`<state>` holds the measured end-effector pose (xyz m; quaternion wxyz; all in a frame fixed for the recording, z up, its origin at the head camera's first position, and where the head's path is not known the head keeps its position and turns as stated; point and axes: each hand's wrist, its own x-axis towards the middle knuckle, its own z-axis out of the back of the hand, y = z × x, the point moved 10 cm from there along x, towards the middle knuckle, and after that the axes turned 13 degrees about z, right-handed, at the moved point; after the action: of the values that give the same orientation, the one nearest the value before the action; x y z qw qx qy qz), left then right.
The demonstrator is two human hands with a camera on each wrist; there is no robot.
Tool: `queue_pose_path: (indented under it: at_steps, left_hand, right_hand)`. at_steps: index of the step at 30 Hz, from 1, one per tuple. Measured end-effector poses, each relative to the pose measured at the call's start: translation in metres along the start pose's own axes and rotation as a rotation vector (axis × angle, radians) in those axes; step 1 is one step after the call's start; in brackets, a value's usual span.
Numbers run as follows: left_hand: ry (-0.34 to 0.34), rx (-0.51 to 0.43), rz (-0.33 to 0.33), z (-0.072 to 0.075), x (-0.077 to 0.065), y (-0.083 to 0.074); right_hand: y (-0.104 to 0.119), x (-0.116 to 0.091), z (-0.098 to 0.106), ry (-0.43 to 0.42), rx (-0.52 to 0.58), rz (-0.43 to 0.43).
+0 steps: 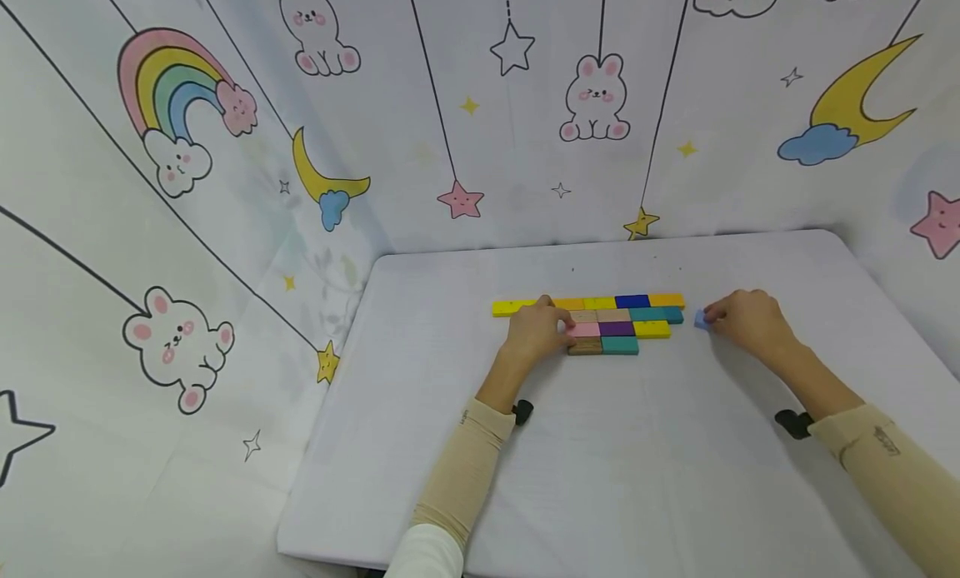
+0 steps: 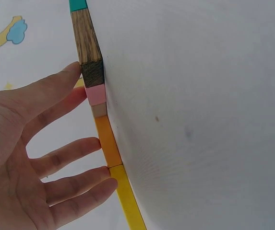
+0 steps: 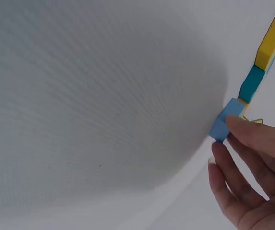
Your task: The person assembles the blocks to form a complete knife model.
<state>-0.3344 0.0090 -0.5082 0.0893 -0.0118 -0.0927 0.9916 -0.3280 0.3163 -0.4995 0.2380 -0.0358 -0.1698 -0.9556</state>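
Observation:
Flat colored wooden blocks lie side by side in several rows. My left hand (image 1: pixel 534 331) is at the left end of the shorter rows. Its thumb is by the brown block (image 2: pixel 86 38), near the pink block (image 2: pixel 96 95). The other fingertips touch the row ends, by the orange block (image 2: pixel 109 141) and yellow block (image 2: pixel 131 201). Right of the rows, my right hand (image 1: pixel 752 324) pinches a light blue block (image 3: pixel 220 128) between thumb and fingers. In the head view a small gap separates this block from the teal block (image 1: pixel 670 315).
The longest row, with a yellow block (image 1: pixel 512 309) at its left end and a dark blue block (image 1: pixel 632 301), lies at the back. A white cloth (image 1: pixel 600 453) covers the table. Behind it hangs a printed curtain (image 1: pixel 525 161).

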Motion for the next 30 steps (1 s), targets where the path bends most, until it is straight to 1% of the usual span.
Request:
queue_pose_path:
  at_steps: [5, 15, 30]
  left_hand:
    - [0.005, 0.002, 0.004, -0.001, 0.0, 0.0]
    - [0.01, -0.007, 0.011, -0.001, -0.001, 0.001]
    - [0.011, -0.002, 0.013, -0.003, 0.001, 0.001]
  right_hand:
    - [0.004, -0.004, -0.003, 0.02, 0.024, -0.009]
    - [0.014, -0.009, -0.01, 0.053, 0.031, -0.009]
    - [0.031, -0.015, -0.008, 0.023, 0.034, 0.02]
